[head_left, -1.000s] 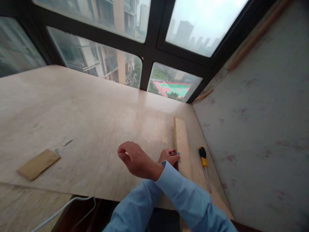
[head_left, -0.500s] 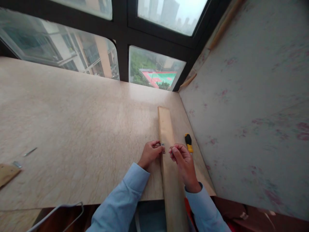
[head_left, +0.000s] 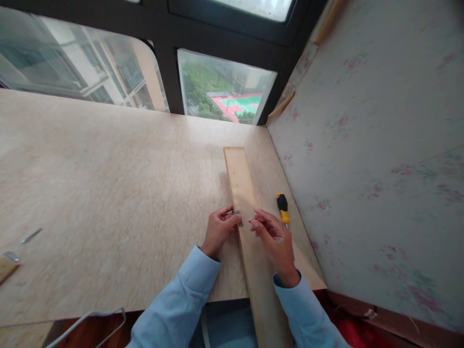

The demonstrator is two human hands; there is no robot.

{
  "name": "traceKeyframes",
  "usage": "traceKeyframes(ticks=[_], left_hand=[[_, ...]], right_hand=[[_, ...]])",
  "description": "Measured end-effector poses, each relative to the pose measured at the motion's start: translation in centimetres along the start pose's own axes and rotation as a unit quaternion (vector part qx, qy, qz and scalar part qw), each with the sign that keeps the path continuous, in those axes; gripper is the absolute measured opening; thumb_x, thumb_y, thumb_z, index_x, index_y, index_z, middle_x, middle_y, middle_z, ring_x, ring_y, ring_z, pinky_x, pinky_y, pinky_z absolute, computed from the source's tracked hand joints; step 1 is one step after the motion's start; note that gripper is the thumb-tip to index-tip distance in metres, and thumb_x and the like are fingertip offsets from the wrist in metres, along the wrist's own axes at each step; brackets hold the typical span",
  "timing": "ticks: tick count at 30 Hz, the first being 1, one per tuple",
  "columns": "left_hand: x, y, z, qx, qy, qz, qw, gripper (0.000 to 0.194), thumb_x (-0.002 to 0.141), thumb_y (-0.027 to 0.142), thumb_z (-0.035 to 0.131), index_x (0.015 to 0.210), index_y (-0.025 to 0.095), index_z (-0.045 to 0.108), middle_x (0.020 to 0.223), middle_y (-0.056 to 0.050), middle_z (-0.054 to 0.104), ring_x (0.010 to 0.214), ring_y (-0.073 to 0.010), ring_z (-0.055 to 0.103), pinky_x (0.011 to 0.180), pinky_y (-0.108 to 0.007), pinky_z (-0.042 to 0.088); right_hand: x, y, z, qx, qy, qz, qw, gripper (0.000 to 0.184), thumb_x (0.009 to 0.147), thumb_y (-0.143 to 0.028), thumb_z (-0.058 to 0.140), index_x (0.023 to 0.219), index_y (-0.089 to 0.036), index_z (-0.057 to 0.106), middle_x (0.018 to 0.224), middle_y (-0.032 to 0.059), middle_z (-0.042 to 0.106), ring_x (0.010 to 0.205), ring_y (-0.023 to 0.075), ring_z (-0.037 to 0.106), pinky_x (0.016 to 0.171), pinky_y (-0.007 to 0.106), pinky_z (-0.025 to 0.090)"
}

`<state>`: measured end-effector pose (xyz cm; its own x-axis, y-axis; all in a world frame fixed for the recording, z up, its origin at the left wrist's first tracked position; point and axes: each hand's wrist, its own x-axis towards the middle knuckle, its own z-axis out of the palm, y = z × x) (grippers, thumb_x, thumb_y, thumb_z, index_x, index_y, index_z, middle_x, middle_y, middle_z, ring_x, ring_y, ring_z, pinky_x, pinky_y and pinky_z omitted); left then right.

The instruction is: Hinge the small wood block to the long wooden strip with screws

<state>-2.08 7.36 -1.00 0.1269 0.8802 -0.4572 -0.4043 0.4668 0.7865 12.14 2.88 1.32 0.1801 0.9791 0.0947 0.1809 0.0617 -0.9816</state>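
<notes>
A long pale wooden plank [head_left: 237,176] lies on the counter and runs out past its front edge. My left hand [head_left: 219,228] is closed at the plank's left edge, pressing a small metal hinge [head_left: 238,212] with screw holes against the wood. Above the plank, just right of the hinge, my right hand [head_left: 273,237] pinches a tiny metal piece that looks like a screw [head_left: 255,217]; the fingertips partly hide it. To the right of this hand lies a screwdriver [head_left: 282,209] with a black and yellow handle, its shaft mostly hidden.
At far left are a small board [head_left: 6,269], a little metal piece [head_left: 11,256] and a thin pointed metal item [head_left: 32,235] on the counter [head_left: 108,193]. A white cable [head_left: 87,316] hangs at the front edge. Papered wall [head_left: 355,169] bounds the right side, windows the back.
My right hand has come from the left, where it crossed over my left arm, to above the plank, now pinching a tiny piece. My left hand stays at the hinge. The view has turned right and down.
</notes>
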Motion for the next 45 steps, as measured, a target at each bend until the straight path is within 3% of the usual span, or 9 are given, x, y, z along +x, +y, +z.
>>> traceKeyframes(ticks=[3, 6, 12, 17, 24, 30, 34, 40, 45], left_hand=[[0.0, 0.2, 0.0, -0.009, -0.002, -0.009, 1.0, 0.05, 0.06, 0.023, 0.076, 0.107, 0.008, 0.071, 0.085, -0.01, 0.075, 0.07, -0.0197, 0.07, 0.06, -0.028, 0.057], [0.0, 0.3, 0.1, -0.009, 0.009, -0.013, 1.0, 0.053, 0.059, 0.022, 0.077, 0.109, 0.007, 0.07, 0.086, -0.01, 0.075, 0.07, -0.0194, 0.07, 0.062, -0.028, 0.057], [0.2, 0.1, -0.1, -0.006, 0.024, -0.009, 1.0, 0.057, 0.062, 0.023, 0.078, 0.115, 0.007, 0.067, 0.083, -0.008, 0.075, 0.068, -0.0158, 0.069, 0.061, -0.024, 0.055], [0.4, 0.1, -0.3, -0.029, 0.01, -0.002, 1.0, 0.057, 0.063, 0.025, 0.08, 0.114, 0.007, 0.067, 0.085, -0.009, 0.075, 0.066, -0.0158, 0.068, 0.059, -0.024, 0.054], [0.3, 0.1, -0.1, -0.029, 0.037, -0.001, 0.999, 0.053, 0.059, 0.021, 0.083, 0.108, 0.008, 0.069, 0.087, -0.01, 0.076, 0.071, -0.0184, 0.07, 0.06, -0.024, 0.054], [0.3, -0.2, -0.1, -0.005, 0.018, 0.013, 1.0, 0.042, 0.062, 0.021, 0.079, 0.101, 0.009, 0.073, 0.081, -0.008, 0.076, 0.07, -0.0178, 0.07, 0.059, -0.023, 0.053], [0.2, -0.2, -0.1, 0.0, 0.009, 0.024, 1.0, 0.037, 0.062, 0.021, 0.078, 0.097, 0.009, 0.074, 0.083, -0.009, 0.076, 0.071, -0.0182, 0.07, 0.06, -0.023, 0.054], [0.2, -0.3, -0.1, -0.007, 0.024, 0.009, 1.0, 0.05, 0.06, 0.021, 0.079, 0.107, 0.007, 0.071, 0.085, -0.01, 0.076, 0.071, -0.0192, 0.07, 0.059, -0.024, 0.054], [0.1, -0.2, 0.0, -0.014, 0.016, -0.001, 1.0, 0.05, 0.061, 0.022, 0.077, 0.108, 0.007, 0.072, 0.088, -0.011, 0.076, 0.071, -0.0202, 0.07, 0.06, -0.028, 0.057]], right_hand=[[0.1, 0.2, -0.1, 0.0, -0.005, -0.006, 1.0, 0.022, 0.088, -0.033, 0.068, 0.107, -0.024, 0.071, 0.091, 0.0042, 0.075, 0.075, 0.0171, 0.071, 0.065, 0.03, 0.059], [0.4, -0.1, -0.2, -0.052, -0.023, -0.035, 0.998, 0.013, 0.09, -0.031, 0.066, 0.096, -0.023, 0.073, 0.093, 0.0051, 0.076, 0.085, 0.0195, 0.072, 0.076, 0.034, 0.059], [1.5, -0.7, 0.2, -0.122, -0.079, -0.142, 0.979, 0.011, 0.091, -0.024, 0.063, 0.093, -0.024, 0.074, 0.093, 0.0044, 0.076, 0.088, 0.019, 0.07, 0.081, 0.034, 0.057], [1.9, -0.2, 0.5, -0.151, -0.104, -0.182, 0.966, 0.015, 0.093, -0.019, 0.059, 0.093, -0.023, 0.074, 0.092, 0.0048, 0.075, 0.087, 0.0173, 0.07, 0.08, 0.032, 0.058], [1.5, 0.8, 0.5, -0.199, -0.076, -0.199, 0.957, 0.023, 0.092, -0.027, 0.064, 0.113, -0.023, 0.07, 0.095, 0.0058, 0.076, 0.086, 0.0195, 0.073, 0.082, 0.034, 0.06], [1.0, 0.9, 0.9, -0.238, -0.072, -0.251, 0.936, 0.017, 0.095, -0.021, 0.059, 0.099, -0.022, 0.075, 0.091, 0.0069, 0.074, 0.085, 0.0206, 0.068, 0.077, 0.035, 0.058], [0.9, 0.9, 0.9, -0.257, -0.074, -0.234, 0.935, 0.019, 0.095, -0.024, 0.058, 0.104, -0.021, 0.074, 0.09, 0.0083, 0.07, 0.084, 0.0212, 0.066, 0.074, 0.036, 0.057], [0.5, -0.4, -0.7, -0.281, -0.137, -0.192, 0.93, 0.034, 0.096, -0.027, 0.057, 0.129, -0.022, 0.061, 0.111, 0.0105, 0.066, 0.1, 0.0226, 0.064, 0.089, 0.04, 0.056], [1.6, -0.8, -4.3, -0.31, -0.069, -0.157, 0.935, 0.031, 0.095, -0.03, 0.054, 0.124, -0.021, 0.062, 0.107, 0.0095, 0.066, 0.087, 0.0203, 0.066, 0.078, 0.037, 0.058]])
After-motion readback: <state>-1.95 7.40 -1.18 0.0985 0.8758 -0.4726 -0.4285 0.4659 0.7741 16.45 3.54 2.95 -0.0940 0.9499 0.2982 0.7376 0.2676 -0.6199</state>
